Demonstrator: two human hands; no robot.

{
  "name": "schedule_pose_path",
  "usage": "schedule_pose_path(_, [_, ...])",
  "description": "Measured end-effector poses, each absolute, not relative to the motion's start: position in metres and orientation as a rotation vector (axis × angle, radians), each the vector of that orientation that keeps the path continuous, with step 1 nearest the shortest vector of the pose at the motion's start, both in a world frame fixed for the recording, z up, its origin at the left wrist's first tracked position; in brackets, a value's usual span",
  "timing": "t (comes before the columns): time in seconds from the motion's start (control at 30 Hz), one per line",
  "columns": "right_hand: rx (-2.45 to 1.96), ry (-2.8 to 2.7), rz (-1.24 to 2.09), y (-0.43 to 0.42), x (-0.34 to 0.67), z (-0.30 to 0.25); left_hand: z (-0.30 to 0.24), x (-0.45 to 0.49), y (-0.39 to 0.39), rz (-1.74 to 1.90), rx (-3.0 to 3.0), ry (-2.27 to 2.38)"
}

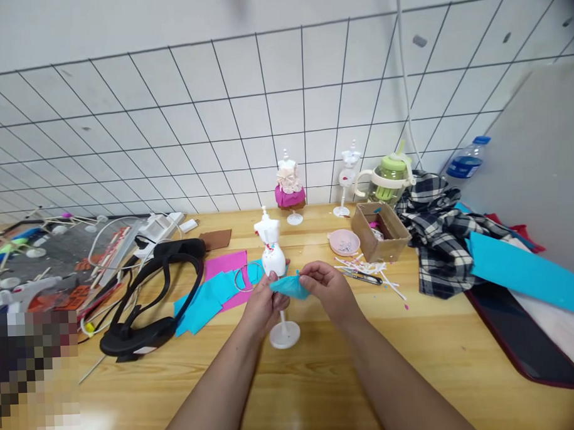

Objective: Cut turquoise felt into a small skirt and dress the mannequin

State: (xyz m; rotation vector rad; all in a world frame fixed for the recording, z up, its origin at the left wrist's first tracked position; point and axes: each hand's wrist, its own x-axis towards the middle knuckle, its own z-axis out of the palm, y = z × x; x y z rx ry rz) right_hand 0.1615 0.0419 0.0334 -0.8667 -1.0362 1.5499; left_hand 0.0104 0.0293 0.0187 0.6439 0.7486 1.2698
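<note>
A small white mannequin [272, 250] on a round-based stand [285, 334] rises from the wooden table [321, 377] in front of me. My left hand [264, 300] is closed around its waist and pinches a piece of teal fabric [289, 286] against it. My right hand [326, 286] pinches the other end of the same teal piece just right of the mannequin. The fabric is gathered between both hands.
Teal and pink fabric sheets [214, 286] and a black headset [148, 295] lie to the left. A cardboard box [380, 232], pink dish [344, 242], scissors [364, 276], plaid cloth [433, 235], two dressed mannequins [289, 183] and a green cup [389, 177] stand behind and right.
</note>
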Motion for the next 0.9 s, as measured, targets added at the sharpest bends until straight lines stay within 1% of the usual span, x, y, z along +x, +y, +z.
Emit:
schedule_pose_path(0.1, [-0.869,-1.029,1.569,0.036,0.166,0.022,0.012,0.009,0.022,1.108,0.521,0.699])
schedule_pose_path(0.3, [-0.763,-0.994,1.676,0.022,0.165,0.036,0.018,0.004,0.023,0.894,0.375,0.638])
schedule_pose_path(0.47, [-0.820,-0.962,1.639,0.017,0.158,0.035,0.018,0.003,0.024,1.009,0.414,0.615])
schedule_pose_path(0.6, [-0.851,-0.946,1.604,0.018,0.158,0.031,0.018,0.000,0.024,0.846,0.349,0.586])
schedule_pose_path(0.9, [-0.878,-0.964,1.553,0.013,0.156,0.035,0.023,0.014,0.016,0.797,0.251,0.648])
